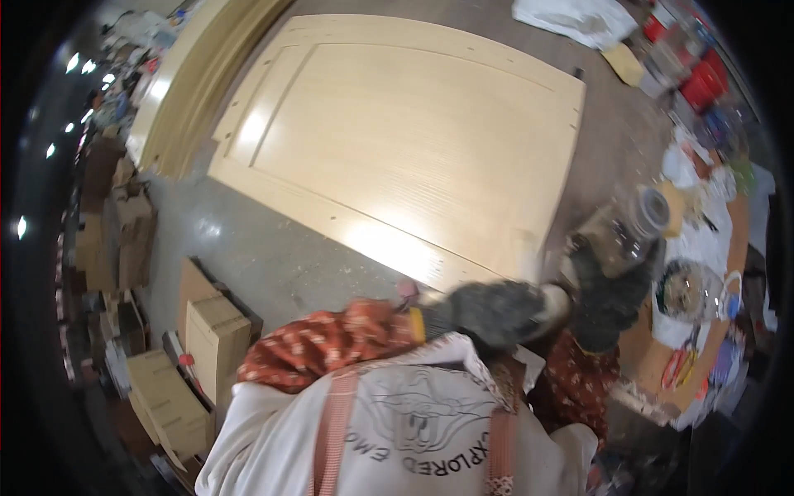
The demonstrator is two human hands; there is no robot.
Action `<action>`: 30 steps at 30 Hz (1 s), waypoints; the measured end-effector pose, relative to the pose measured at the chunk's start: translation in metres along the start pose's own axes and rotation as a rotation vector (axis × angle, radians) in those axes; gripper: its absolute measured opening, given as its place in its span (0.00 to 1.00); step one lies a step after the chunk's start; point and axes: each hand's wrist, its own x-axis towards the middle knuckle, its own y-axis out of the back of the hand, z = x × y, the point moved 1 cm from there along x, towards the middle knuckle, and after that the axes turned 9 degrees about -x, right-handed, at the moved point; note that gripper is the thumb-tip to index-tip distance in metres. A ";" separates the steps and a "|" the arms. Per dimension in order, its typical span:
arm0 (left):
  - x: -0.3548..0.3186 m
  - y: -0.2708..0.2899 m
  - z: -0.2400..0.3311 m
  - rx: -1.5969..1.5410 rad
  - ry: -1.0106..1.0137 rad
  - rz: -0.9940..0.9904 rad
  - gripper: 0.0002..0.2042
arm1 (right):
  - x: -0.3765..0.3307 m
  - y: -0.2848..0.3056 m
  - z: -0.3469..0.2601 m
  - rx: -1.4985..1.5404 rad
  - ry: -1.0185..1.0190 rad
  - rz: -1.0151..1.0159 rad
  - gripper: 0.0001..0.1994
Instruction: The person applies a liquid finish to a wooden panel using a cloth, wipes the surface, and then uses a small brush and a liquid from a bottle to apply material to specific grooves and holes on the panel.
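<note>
My right hand [610,302], in a dark grey work glove, is wrapped round a clear plastic jar [614,241]. The jar is tilted, with its round grey-white end [652,210] toward the upper right. My left hand [496,314], gloved the same way, is near the right one in front of my chest. Its fingers look closed by a small pale shape [556,304], too blurred to name. Just beyond my hands, a large cream panel [413,140] with a grooved frame lies flat, its near edge close to my left hand.
On the right, a worktop [641,351] bears another clear jar [688,291], pliers [678,368], a red container [705,81] and plastic bags. Long cream boards [198,83] stand at the far left. Cardboard boxes [217,335] are on the left below the panel.
</note>
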 end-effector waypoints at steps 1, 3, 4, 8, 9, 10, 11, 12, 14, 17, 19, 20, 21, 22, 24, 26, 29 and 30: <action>0.003 -0.003 0.010 0.001 0.027 0.075 0.07 | -0.011 0.000 0.009 -0.072 -0.132 0.037 0.42; 0.009 -0.009 0.017 -0.003 0.061 0.237 0.06 | -0.011 0.014 0.030 -0.372 0.002 0.024 0.33; 0.007 0.011 0.005 -0.118 0.156 0.189 0.07 | -0.011 0.026 0.062 -0.476 0.035 0.089 0.30; -0.087 0.102 -0.054 0.013 0.564 -0.040 0.21 | -0.020 0.028 0.127 -0.710 0.127 0.279 0.23; -0.106 0.136 -0.069 0.120 0.624 0.001 0.30 | -0.012 0.022 0.104 -0.621 0.162 0.268 0.23; -0.139 0.165 -0.098 0.382 0.560 -0.083 0.29 | -0.008 0.021 0.086 -0.572 0.186 0.264 0.23; -0.170 0.183 -0.121 0.417 0.659 0.016 0.18 | -0.003 0.018 0.068 -0.517 0.209 0.253 0.24; -0.200 0.204 -0.153 0.031 1.029 0.394 0.18 | 0.000 0.017 0.056 -0.492 0.221 0.242 0.24; -0.246 0.230 -0.188 -0.018 1.251 0.530 0.18 | 0.002 0.016 0.051 -0.457 0.190 0.221 0.26; -0.218 0.205 -0.174 0.218 1.154 0.436 0.18 | -0.007 0.020 0.067 -0.457 0.068 0.202 0.27; -0.169 0.171 -0.136 -0.117 1.159 0.628 0.19 | -0.007 0.018 0.070 -0.470 0.071 0.185 0.28; -0.147 0.166 -0.111 0.388 0.677 0.056 0.25 | -0.005 0.017 0.067 -0.487 0.110 0.184 0.29; -0.130 0.151 -0.086 0.396 0.639 -0.033 0.26 | -0.002 0.014 0.056 -0.519 0.232 0.184 0.29; -0.118 0.137 -0.069 0.230 0.571 0.164 0.27 | -0.001 0.013 0.049 -0.503 0.236 0.152 0.32; -0.133 0.146 -0.074 0.260 0.629 0.025 0.29 | 0.000 0.011 0.037 -0.422 0.122 0.065 0.39; -0.152 0.177 -0.109 0.328 0.683 0.010 0.30 | 0.000 0.011 0.033 -0.368 0.010 -0.015 0.43; -0.197 0.235 -0.179 -0.479 1.485 0.761 0.19 | -0.001 0.004 0.026 -0.380 0.015 -0.090 0.42; -0.228 0.236 -0.186 -0.105 1.316 0.468 0.18 | -0.001 0.000 0.023 -0.373 0.018 -0.126 0.42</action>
